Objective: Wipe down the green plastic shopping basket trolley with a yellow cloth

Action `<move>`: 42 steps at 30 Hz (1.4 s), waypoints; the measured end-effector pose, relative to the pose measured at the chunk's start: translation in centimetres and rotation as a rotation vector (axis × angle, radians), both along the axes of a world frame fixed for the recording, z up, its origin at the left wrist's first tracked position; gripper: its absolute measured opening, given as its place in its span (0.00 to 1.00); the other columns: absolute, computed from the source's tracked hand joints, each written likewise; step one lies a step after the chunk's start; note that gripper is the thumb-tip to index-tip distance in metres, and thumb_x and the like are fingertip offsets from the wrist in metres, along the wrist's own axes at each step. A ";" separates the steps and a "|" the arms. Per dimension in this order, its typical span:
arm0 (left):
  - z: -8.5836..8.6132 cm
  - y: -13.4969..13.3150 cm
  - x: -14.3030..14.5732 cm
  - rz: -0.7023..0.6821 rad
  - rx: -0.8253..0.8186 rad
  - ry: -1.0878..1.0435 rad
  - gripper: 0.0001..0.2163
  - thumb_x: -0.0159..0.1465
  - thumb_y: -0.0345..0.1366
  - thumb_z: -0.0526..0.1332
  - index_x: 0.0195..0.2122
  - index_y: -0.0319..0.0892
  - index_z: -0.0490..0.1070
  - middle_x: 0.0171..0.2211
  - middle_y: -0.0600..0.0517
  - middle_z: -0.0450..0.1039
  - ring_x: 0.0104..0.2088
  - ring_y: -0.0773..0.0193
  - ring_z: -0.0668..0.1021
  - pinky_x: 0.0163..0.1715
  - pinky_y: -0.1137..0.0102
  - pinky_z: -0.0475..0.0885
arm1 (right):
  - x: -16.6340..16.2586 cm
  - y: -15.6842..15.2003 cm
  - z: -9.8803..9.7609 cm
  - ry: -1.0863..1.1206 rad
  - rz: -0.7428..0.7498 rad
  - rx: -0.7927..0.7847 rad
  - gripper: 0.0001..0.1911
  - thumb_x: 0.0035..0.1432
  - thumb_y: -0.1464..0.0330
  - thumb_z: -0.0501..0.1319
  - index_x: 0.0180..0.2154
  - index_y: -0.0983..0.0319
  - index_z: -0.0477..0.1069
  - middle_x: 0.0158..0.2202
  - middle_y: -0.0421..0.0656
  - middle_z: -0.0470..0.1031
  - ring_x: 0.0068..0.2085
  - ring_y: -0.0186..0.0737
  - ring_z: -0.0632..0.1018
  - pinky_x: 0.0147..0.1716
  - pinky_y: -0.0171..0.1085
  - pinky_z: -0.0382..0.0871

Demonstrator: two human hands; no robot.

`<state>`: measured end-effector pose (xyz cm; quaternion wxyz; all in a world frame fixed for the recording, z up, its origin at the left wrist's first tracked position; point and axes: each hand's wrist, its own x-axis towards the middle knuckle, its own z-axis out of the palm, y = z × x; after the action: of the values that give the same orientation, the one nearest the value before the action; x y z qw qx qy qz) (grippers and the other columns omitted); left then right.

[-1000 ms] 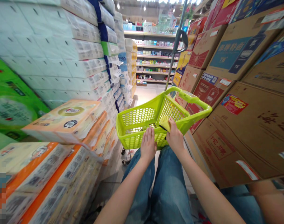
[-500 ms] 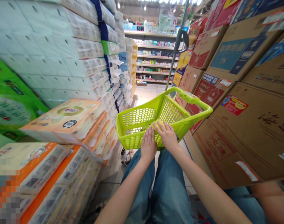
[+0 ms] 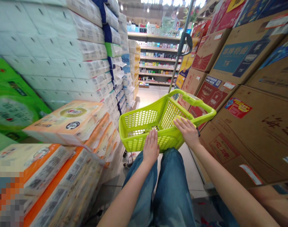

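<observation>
A lime-green shopping basket [image 3: 139,146] with perforated walls stands tilted in front of my knees, on a wheeled frame partly hidden below it. My left hand [image 3: 151,146] rests on its near rim, fingers stretched out and side by side, with nothing in them. Farther right along that rim, my right hand [image 3: 188,132] presses a yellow cloth [image 3: 181,118] to the plastic. The cloth is mostly covered by the fingers, so its full shape is hidden. Inside, the basket shows only its lattice floor and walls.
Stacked tissue packs [image 3: 63,121] line the left side. Cardboard cartons [image 3: 260,135] rise on the right. A grey pole [image 3: 176,71] with a handle stands behind the basket. Product shelves [image 3: 158,56] are at the back. Another person's arm [image 3: 267,198] shows at lower right.
My right hand has slid right along the near rim with the yellow cloth, away from my left hand. My left hand and the basket have stayed about where they were.
</observation>
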<state>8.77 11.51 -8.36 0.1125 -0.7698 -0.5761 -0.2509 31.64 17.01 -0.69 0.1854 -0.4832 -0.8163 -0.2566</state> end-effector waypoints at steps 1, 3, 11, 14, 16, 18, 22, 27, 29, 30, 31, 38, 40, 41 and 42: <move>0.0 0.0 0.0 0.001 -0.003 -0.003 0.38 0.63 0.33 0.56 0.72 0.32 0.40 0.73 0.44 0.41 0.73 0.54 0.47 0.70 0.58 0.50 | 1.0 0.1 0.2 0.016 -0.042 0.021 0.27 0.68 0.76 0.50 0.66 0.57 0.61 0.66 0.43 0.66 0.68 0.45 0.62 0.66 0.49 0.55; -0.1 0.1 0.2 0.012 -0.007 -0.015 0.38 0.64 0.33 0.56 0.72 0.32 0.39 0.73 0.44 0.41 0.73 0.54 0.47 0.70 0.58 0.50 | 1.6 -0.1 0.3 0.060 -0.117 0.052 0.28 0.67 0.78 0.48 0.65 0.58 0.61 0.66 0.43 0.66 0.69 0.45 0.61 0.66 0.49 0.55; -0.4 0.2 0.4 0.015 0.006 -0.025 0.38 0.64 0.34 0.56 0.72 0.31 0.39 0.73 0.43 0.42 0.72 0.54 0.48 0.70 0.57 0.51 | -9.5 -2.1 -3.7 0.206 -0.069 -0.046 0.27 0.66 0.77 0.49 0.65 0.63 0.61 0.66 0.48 0.65 0.69 0.48 0.62 0.66 0.50 0.57; -0.5 0.3 0.3 0.022 0.017 -0.012 0.37 0.64 0.33 0.55 0.72 0.30 0.41 0.73 0.43 0.44 0.72 0.54 0.49 0.70 0.59 0.50 | -12.0 -2.6 -4.4 0.218 -0.012 -0.061 0.27 0.67 0.75 0.49 0.66 0.63 0.61 0.67 0.49 0.64 0.68 0.47 0.63 0.66 0.50 0.58; -0.5 0.3 0.2 0.018 0.024 -0.006 0.37 0.64 0.33 0.55 0.72 0.31 0.41 0.73 0.44 0.44 0.72 0.54 0.49 0.70 0.58 0.50 | -11.7 -2.5 -4.4 0.185 0.027 -0.048 0.27 0.67 0.75 0.49 0.66 0.64 0.60 0.67 0.49 0.64 0.68 0.47 0.64 0.66 0.50 0.59; -0.4 0.2 0.1 0.012 0.027 -0.005 0.37 0.63 0.33 0.55 0.72 0.31 0.40 0.73 0.44 0.43 0.72 0.54 0.49 0.70 0.58 0.51 | -10.0 -2.2 -4.1 0.115 0.074 -0.030 0.27 0.67 0.75 0.49 0.67 0.64 0.58 0.67 0.48 0.64 0.67 0.46 0.64 0.65 0.48 0.60; -0.2 0.1 -0.1 -0.010 0.024 -0.021 0.38 0.63 0.32 0.55 0.72 0.32 0.38 0.73 0.44 0.41 0.72 0.55 0.48 0.70 0.58 0.51 | -3.9 -1.2 -2.7 0.017 0.096 0.055 0.29 0.68 0.76 0.47 0.68 0.61 0.55 0.67 0.44 0.64 0.68 0.42 0.64 0.66 0.46 0.60; -0.2 0.0 0.0 -0.024 0.014 -0.046 0.40 0.63 0.32 0.56 0.72 0.33 0.35 0.73 0.43 0.41 0.73 0.54 0.47 0.70 0.57 0.51 | 1.4 -0.5 -1.5 0.094 -0.038 0.117 0.32 0.66 0.79 0.47 0.69 0.59 0.54 0.68 0.44 0.62 0.69 0.44 0.61 0.67 0.49 0.55; -0.2 0.0 0.2 -0.013 0.011 -0.048 0.40 0.62 0.32 0.56 0.72 0.33 0.35 0.73 0.43 0.41 0.73 0.54 0.47 0.70 0.57 0.51 | 0.8 -0.6 -2.0 0.147 -0.086 0.129 0.33 0.65 0.79 0.47 0.69 0.59 0.53 0.68 0.45 0.62 0.69 0.44 0.61 0.67 0.50 0.55; -0.2 0.0 0.2 -0.009 0.010 -0.047 0.40 0.63 0.32 0.56 0.72 0.33 0.35 0.73 0.43 0.41 0.73 0.54 0.46 0.70 0.57 0.51 | -0.1 -0.8 -2.5 0.174 -0.106 0.132 0.33 0.65 0.79 0.47 0.69 0.60 0.52 0.68 0.46 0.62 0.69 0.44 0.61 0.67 0.50 0.56; -0.2 0.0 0.3 -0.005 0.010 -0.047 0.40 0.63 0.32 0.56 0.72 0.32 0.36 0.73 0.43 0.40 0.73 0.54 0.46 0.70 0.57 0.51 | -1.2 -0.9 -3.0 0.198 -0.120 0.131 0.33 0.65 0.79 0.46 0.70 0.60 0.51 0.68 0.46 0.61 0.69 0.44 0.61 0.67 0.50 0.56; -0.4 0.1 0.3 0.005 0.030 -0.042 0.38 0.63 0.31 0.54 0.72 0.33 0.38 0.73 0.43 0.44 0.72 0.55 0.49 0.70 0.58 0.52 | -10.2 -2.5 -6.0 0.254 -0.057 0.060 0.33 0.66 0.78 0.46 0.70 0.63 0.49 0.69 0.48 0.60 0.68 0.47 0.62 0.65 0.49 0.60; -0.4 0.2 0.3 0.013 0.040 -0.040 0.37 0.63 0.32 0.54 0.72 0.33 0.39 0.73 0.43 0.46 0.72 0.55 0.50 0.70 0.58 0.51 | -11.4 -2.8 -6.2 0.240 -0.013 0.044 0.32 0.66 0.76 0.47 0.70 0.64 0.50 0.69 0.48 0.60 0.68 0.47 0.62 0.66 0.49 0.59; -0.3 0.2 0.3 0.018 0.040 -0.038 0.37 0.64 0.32 0.55 0.72 0.32 0.39 0.72 0.42 0.46 0.72 0.54 0.51 0.70 0.57 0.51 | -11.5 -2.9 -6.2 0.225 0.008 0.040 0.31 0.66 0.76 0.47 0.70 0.64 0.50 0.69 0.48 0.60 0.68 0.47 0.62 0.66 0.49 0.60; -0.3 0.2 0.4 0.021 0.035 -0.035 0.37 0.64 0.32 0.55 0.72 0.32 0.39 0.72 0.42 0.46 0.72 0.54 0.51 0.70 0.57 0.52 | -11.4 -2.9 -6.1 0.204 0.028 0.037 0.31 0.66 0.76 0.48 0.70 0.64 0.51 0.69 0.48 0.60 0.68 0.46 0.62 0.66 0.49 0.60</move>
<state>9.13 11.66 -8.63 0.1185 -0.7571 -0.5814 -0.2733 20.25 14.10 -6.81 0.2797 -0.4920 -0.7949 -0.2184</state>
